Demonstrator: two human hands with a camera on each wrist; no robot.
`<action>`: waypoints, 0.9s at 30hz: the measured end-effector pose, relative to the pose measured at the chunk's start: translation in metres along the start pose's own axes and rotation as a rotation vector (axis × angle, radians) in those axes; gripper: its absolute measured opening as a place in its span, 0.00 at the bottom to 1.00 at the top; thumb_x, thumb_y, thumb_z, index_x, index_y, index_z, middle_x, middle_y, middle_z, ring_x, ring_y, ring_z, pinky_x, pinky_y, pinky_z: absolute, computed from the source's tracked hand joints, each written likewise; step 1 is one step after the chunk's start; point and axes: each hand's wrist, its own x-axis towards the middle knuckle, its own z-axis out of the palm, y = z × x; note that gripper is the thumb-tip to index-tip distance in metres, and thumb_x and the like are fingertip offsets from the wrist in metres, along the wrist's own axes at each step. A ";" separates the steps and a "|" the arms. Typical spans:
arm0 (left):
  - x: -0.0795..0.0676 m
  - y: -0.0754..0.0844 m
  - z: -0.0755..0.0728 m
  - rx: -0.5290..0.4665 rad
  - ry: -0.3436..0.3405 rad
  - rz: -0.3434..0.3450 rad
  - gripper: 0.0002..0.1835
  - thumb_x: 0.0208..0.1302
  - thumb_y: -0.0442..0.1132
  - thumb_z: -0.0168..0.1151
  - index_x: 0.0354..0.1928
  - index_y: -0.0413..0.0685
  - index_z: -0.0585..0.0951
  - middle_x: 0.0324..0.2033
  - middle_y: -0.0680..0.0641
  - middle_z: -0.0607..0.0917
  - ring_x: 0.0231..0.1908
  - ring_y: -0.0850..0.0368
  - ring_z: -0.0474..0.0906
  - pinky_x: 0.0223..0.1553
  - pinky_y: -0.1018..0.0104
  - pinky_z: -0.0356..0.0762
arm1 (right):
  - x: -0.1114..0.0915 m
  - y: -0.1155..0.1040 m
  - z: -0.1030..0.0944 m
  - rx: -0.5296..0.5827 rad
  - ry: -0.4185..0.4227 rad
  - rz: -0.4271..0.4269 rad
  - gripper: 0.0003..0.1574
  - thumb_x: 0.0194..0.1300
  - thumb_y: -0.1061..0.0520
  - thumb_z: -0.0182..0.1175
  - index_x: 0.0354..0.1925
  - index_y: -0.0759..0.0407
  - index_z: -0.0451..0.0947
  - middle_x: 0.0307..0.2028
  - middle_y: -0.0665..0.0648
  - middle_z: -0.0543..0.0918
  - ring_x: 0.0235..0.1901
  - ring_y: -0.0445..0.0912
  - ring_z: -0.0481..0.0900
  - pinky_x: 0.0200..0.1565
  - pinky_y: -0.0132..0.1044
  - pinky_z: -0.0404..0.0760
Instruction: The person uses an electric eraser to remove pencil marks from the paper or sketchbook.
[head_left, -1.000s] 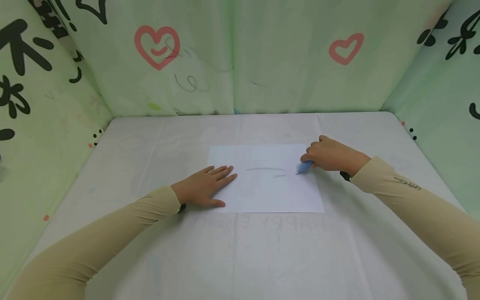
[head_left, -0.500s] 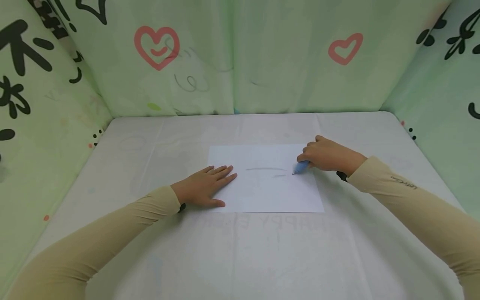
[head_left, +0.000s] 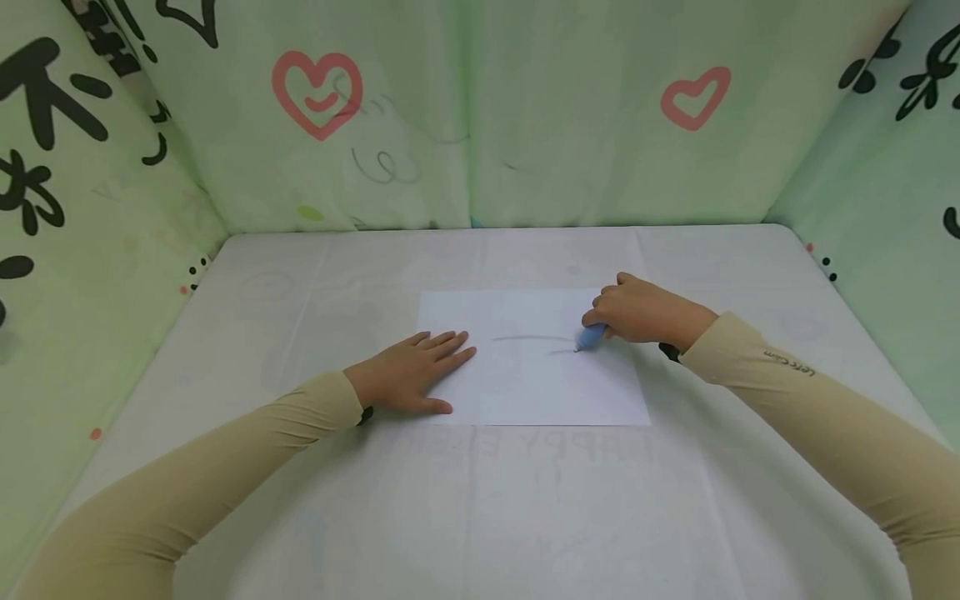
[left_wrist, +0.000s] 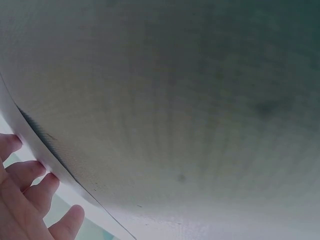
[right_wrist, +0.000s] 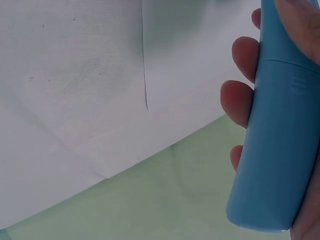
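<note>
A white sheet of paper lies on the white-covered table, bearing a long faint grey line and a shorter one just below it. My left hand rests flat on the paper's left side, fingers spread. With my right hand I grip a thick blue pen-shaped tool, its thin tip down at the right end of the shorter line. In the right wrist view, thumb and fingers wrap around the smooth rounded body of the blue tool; its tip is out of that view.
The white tablecloth carries faint mirrored lettering in front of the paper. Green fabric walls with red hearts and black drawings stand at the back and both sides. In the left wrist view, a pale blurred surface fills most of the picture.
My right hand has slid left with the blue tool, bringing its tip from right of the shorter line to that line's right end. The left hand stays on the paper.
</note>
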 end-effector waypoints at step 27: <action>0.000 0.002 -0.003 -0.027 -0.024 -0.015 0.46 0.63 0.66 0.48 0.74 0.51 0.45 0.74 0.44 0.47 0.74 0.47 0.45 0.72 0.47 0.46 | 0.004 -0.005 -0.006 0.008 -0.039 0.003 0.12 0.46 0.56 0.72 0.31 0.51 0.80 0.23 0.51 0.80 0.26 0.46 0.76 0.30 0.35 0.60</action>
